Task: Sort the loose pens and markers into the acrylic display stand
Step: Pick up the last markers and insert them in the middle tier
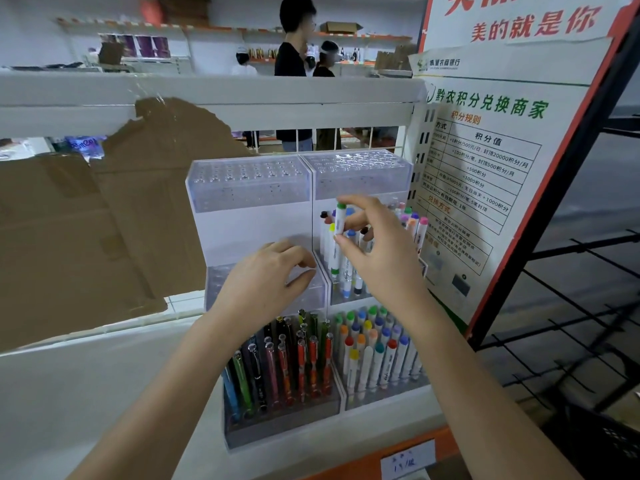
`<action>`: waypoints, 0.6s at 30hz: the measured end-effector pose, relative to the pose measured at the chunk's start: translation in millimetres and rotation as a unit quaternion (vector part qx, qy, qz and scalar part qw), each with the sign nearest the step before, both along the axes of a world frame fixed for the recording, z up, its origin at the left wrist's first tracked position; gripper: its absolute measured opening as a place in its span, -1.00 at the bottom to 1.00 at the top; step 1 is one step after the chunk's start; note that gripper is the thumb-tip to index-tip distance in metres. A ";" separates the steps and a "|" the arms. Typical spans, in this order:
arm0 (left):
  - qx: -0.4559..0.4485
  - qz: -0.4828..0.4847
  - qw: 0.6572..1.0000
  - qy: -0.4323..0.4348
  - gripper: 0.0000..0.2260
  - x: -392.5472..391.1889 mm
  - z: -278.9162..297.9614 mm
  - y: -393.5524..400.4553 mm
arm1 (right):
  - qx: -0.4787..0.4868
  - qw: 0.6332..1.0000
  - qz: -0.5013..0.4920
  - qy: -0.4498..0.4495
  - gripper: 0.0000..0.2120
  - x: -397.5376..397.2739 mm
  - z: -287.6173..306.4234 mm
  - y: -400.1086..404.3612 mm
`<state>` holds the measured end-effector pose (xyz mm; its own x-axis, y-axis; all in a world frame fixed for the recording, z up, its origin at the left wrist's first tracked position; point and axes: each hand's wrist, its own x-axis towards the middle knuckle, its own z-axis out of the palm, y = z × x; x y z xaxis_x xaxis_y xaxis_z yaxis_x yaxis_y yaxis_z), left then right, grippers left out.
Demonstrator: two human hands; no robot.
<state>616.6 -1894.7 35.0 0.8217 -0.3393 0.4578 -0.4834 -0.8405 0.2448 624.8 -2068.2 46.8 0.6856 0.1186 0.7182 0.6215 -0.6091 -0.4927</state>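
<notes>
A clear acrylic display stand (249,188) with stepped tiers of holes sits on a white shelf. My right hand (377,251) pinches a white marker with a green cap (338,230), upright over the middle right tier among several other markers (412,220). My left hand (266,275) rests with curled fingers on the middle left tier, which holds nothing. The bottom left tier is packed with slim coloured pens (294,358). White markers with coloured caps (374,348) fill the bottom right tier. Both top tiers stand vacant.
Torn brown cardboard (104,220) covers the shelf back to the left. A printed poster board (491,161) leans close on the right, beside a black wire rack (571,306). People stand beyond the shelf in the background. An orange shelf edge (398,455) runs below.
</notes>
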 end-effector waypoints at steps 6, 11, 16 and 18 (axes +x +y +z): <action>-0.004 -0.011 1.000 -0.003 -0.83 3.8 -1.9 -3.2 | -0.091 0.986 -0.079 -0.115 -0.77 12.6 -17.4 2.4; -0.008 -0.014 1.000 -0.003 -0.84 6.0 -2.9 -6.1 | -0.141 0.972 -0.099 -0.162 -0.74 15.7 -17.1 0.9; -0.003 -0.003 1.000 0.001 -0.84 7.8 -1.5 -9.1 | -0.137 0.973 -0.099 -0.158 -0.76 16.5 -10.8 1.7; 0.008 0.003 1.000 0.002 -0.83 7.8 -1.6 -8.7 | -0.130 0.974 -0.104 -0.151 -0.76 16.7 -11.7 2.4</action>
<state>624.4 -1903.4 33.4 0.8260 -0.3407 0.4492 -0.4766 -0.8475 0.2337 641.4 -2065.8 35.0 0.4756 0.2056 0.8553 0.5643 -0.8172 -0.1173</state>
